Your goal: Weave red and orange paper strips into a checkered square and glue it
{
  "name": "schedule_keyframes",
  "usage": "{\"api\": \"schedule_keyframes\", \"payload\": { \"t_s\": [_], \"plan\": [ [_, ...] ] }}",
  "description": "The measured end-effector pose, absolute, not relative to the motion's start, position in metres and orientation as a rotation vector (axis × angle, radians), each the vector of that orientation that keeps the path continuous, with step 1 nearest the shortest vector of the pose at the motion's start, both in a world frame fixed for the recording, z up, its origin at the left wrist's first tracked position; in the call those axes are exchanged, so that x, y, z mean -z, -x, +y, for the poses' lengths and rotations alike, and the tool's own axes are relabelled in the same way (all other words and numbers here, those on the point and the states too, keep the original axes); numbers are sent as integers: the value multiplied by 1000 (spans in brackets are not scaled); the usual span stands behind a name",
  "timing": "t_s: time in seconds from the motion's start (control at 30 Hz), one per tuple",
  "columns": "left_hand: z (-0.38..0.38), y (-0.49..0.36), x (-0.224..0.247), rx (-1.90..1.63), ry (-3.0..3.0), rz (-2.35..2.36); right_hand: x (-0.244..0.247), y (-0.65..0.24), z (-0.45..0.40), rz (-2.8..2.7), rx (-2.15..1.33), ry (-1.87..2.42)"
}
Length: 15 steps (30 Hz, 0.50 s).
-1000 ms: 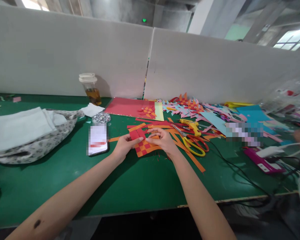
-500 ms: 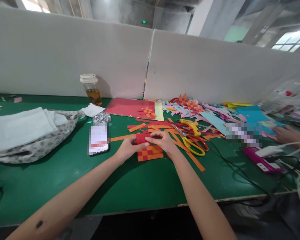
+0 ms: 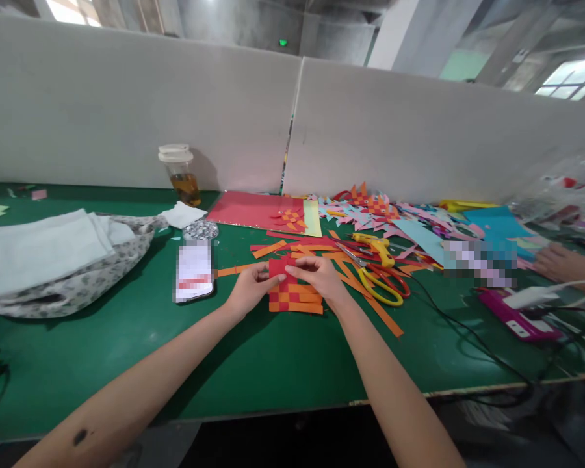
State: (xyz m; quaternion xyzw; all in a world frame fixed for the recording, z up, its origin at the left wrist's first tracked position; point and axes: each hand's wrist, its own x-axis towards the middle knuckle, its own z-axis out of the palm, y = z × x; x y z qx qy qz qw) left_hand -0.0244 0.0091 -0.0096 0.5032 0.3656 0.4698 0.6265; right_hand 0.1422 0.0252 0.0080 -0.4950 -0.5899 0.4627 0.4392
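"Holding what, exactly, with both hands?"

"A woven paper piece [image 3: 279, 305], red and orange in checks, right in front of the person. Orange strip ends run out loose along its right side. Whether its lower edge touches the green bench [image 3: 234, 377], I can't tell."

"And how does each grip stand?"

"Both closed on the paper. The left grip [image 3: 247, 287] has its thumb across the red upper part, from the left. The right grip [image 3: 318, 276] pinches that same red part from the other side, thumb tip near the left thumb's. The fingers behind the paper are partly hidden."

"What lies around it?"

"Loose orange strips [image 3: 377, 310] and some red ones, beyond the piece and off to its right. A pair of scissors [image 3: 381, 290] with yellow and red handles sits near the right forearm, with a yellow glue gun [image 3: 381, 248] just beyond."

"On the left?"

"A phone [image 3: 194, 273], lying near the left hand, its screen blurred out. Farther back stands a lidded cup [image 3: 182, 182] with brown liquid in it."

"Past the strips?"

"A red sheet [image 3: 246, 211], with a small woven fish [image 3: 292, 219] lying on it. Over at the far right, a co-worker's hand [image 3: 560, 263] rests near some blue paper [image 3: 497, 223]."
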Motion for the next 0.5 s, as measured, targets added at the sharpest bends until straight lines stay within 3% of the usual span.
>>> {"api": "schedule_keyframes", "payload": {
  "t_s": [0.5],
  "plan": [
    [11, 24, 6, -1136, -1128, 994, -6, -146, 27, -1511, -1079, 1255]
  ]
}}
